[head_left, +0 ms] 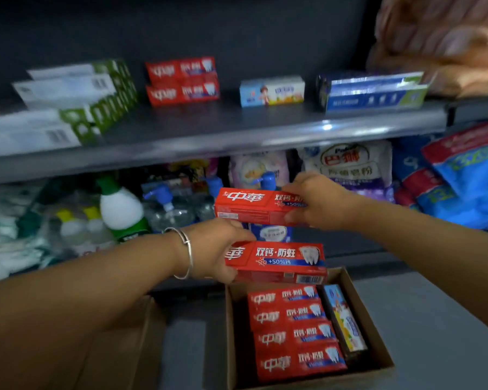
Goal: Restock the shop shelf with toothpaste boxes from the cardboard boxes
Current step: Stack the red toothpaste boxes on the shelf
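My left hand (214, 249) grips the left end of a red toothpaste box (279, 260) held above the open cardboard box (378, 347). My right hand (319, 204) grips the right end of a second red toothpaste box (254, 205), higher up in front of the lower shelf. Several more red toothpaste boxes (293, 333) lie in the cardboard box beside a pale blue kids' toothpaste box (344, 319). On the grey upper shelf (237, 130) stand two stacked red toothpaste boxes (182, 81).
The upper shelf also carries green-and-white boxes (68, 102) at left, a pale blue box (271, 91) and blue boxes (375, 91) at right. Bottles (121, 209) and detergent bags (350, 167) fill the lower shelf. A second cardboard box (130, 347) sits left on the floor.
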The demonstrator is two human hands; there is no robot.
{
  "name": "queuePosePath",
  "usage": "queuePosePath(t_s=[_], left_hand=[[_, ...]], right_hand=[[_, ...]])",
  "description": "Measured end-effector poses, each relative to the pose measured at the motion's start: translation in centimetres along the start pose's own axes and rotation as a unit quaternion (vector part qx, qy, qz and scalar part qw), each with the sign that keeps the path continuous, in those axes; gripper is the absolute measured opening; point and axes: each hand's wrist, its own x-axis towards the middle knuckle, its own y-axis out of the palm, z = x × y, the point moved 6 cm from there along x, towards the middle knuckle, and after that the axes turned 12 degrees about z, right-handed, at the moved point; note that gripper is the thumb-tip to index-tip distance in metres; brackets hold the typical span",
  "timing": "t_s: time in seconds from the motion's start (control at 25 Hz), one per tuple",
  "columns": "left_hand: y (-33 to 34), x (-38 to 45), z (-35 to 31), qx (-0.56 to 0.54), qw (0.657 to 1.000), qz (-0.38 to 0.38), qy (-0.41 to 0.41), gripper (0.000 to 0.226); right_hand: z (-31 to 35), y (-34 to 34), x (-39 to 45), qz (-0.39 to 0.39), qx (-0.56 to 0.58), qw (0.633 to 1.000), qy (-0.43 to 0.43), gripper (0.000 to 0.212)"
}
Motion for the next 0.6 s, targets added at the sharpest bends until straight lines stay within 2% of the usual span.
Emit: queuePosePath(t_s=[0.32,0.6], left_hand=[[-14.4,-5.2,3.6,0.071,0.993,-0.086,-0.028,0.062],[-21.6,-5.0,10.4,0.09,0.984,-0.144,-0.062,0.06]], right_hand=[[4.3,-15.5,2.9,-0.094,-0.03,0.995,-0.01,0.04],[5.1,-21.8,10.1,-0.13,-0.029,0.991,0.004,0.049]])
